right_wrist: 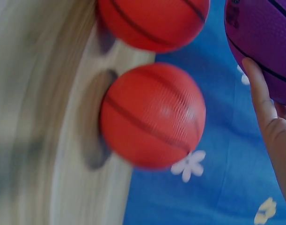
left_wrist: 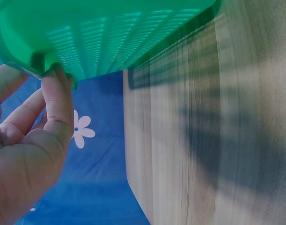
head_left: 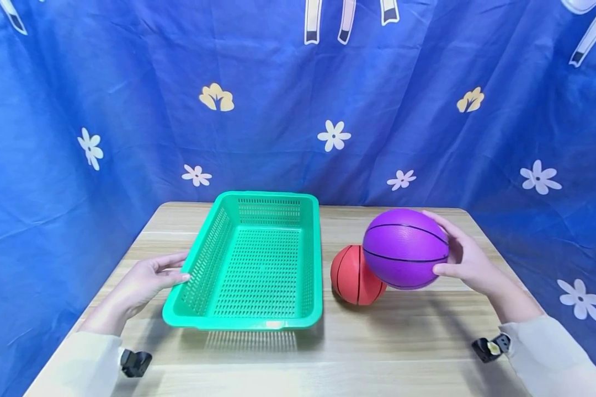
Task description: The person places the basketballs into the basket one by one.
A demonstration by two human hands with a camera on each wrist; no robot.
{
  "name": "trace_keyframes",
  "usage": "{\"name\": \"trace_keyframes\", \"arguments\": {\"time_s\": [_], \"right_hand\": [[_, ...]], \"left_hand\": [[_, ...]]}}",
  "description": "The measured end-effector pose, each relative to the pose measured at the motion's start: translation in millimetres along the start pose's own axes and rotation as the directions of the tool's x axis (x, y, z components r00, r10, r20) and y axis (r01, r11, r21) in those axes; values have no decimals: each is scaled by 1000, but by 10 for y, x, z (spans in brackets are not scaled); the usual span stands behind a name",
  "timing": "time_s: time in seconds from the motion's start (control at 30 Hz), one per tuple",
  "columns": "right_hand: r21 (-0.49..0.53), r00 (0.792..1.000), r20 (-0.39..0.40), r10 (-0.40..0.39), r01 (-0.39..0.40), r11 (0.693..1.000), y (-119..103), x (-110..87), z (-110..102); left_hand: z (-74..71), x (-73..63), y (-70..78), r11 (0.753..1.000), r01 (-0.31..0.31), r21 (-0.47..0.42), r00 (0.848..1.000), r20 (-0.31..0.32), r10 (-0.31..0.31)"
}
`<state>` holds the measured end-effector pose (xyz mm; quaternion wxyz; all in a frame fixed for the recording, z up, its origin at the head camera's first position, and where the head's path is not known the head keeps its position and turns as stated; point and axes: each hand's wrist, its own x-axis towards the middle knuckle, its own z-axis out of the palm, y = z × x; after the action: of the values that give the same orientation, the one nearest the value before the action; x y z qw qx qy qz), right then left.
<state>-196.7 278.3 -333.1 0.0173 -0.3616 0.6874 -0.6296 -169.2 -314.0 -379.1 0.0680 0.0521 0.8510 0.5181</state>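
A green plastic basket (head_left: 228, 321) with perforated walls has nothing inside. On its left rim, my left hand (head_left: 141, 281) pinches the edge between thumb and fingers; the left wrist view shows those fingertips (left_wrist: 57, 82) under the lip. My right hand (head_left: 469, 262) holds a purple mini basketball (head_left: 404, 248) from its right side, raised above the table, thumb in front and fingers behind. A red ball with black lines (head_left: 355, 278) sits just right of the basket, partly covered by the purple one. Two red balls, a nearer one (right_wrist: 153, 116) and another (right_wrist: 154, 21), show in the right wrist view.
The light wooden table (head_left: 377, 353) carries the basket and red balls. A blue curtain (head_left: 268, 143) printed with flowers hangs right behind the table's far edge and along both sides.
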Motion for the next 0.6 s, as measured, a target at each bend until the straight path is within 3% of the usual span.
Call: {"name": "trace_keyframes", "arguments": {"time_s": [0.33,0.6], "right_hand": [[90,1000,26,6,-9,996,51,542,362],[100,998,-22,66,-64,993,38,926,648]], "left_hand": [[-6,-21,-8,999,13,30,1000,-11,-12],[-6,-32,21,999,15,51,1000,-14,-14]]}}
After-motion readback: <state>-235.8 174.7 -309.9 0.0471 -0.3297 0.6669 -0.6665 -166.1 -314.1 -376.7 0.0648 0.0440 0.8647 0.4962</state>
